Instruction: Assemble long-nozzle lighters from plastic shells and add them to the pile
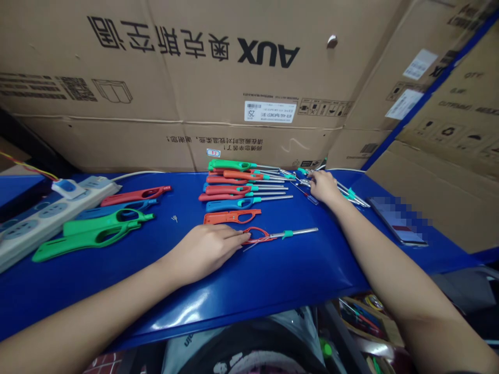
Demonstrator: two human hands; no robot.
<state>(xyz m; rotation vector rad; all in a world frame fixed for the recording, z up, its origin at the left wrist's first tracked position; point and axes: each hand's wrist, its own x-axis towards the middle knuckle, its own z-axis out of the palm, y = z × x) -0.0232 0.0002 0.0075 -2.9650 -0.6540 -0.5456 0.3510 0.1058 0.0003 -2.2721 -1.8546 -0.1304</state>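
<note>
Lighter (pixel 286 234) on the blue table (pixel 292 275) — left hand (pixel 216 249) holds its red handle, fingers bent together, tube toward three o'clock! Right hand (pixel 324 186), one o'clock, half curled at the metal tubes (pixel 356 197) — can't tell if it grips any. Lighter pile (pixel 230 190) at eleven, green casings (pixel 83 241) at nine.

single head-worn view, facing forward and down, near the blue tabletop (pixel 280 278), cardboard (pixel 187 96) beyond
</note>
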